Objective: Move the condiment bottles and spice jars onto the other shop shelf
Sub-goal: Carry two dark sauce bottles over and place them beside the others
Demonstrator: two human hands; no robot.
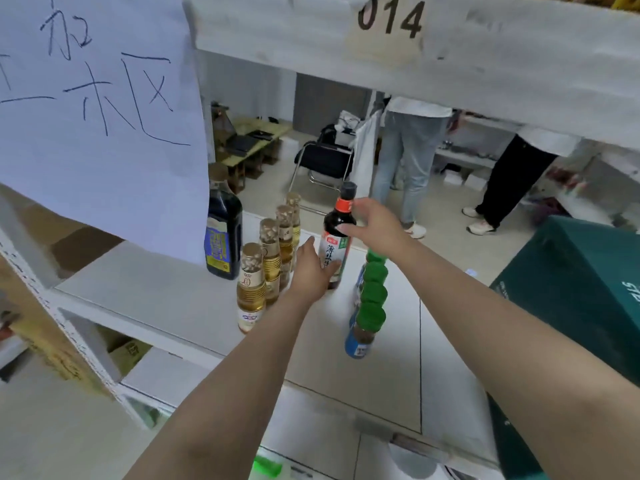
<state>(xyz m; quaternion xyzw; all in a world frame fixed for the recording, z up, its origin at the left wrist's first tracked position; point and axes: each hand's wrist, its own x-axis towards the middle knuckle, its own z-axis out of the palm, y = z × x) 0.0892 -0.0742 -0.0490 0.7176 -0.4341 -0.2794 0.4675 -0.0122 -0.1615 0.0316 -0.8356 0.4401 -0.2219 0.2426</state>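
- I have both hands on 1 tall dark soy-sauce bottle with a white label and black cap (336,237), standing upright on the white shop shelf (166,289) between 2 rows of stock.
- My right hand (375,225) curls round its shoulder just below the orange neck band; my left hand (311,268) lies with straight fingers against the lower label, steadying it.
- To its left runs a row of 4 gold-capped bottles of pale liquid (272,258); to its right a row of green-lidded spice jars (370,299); a large dark bottle with a blue label (223,230) stands further left.
- I judge it full, heavy, smooth-sided, probably glass, so breakable.
- Best hold: round the body, with support low; the neck alone could slip.
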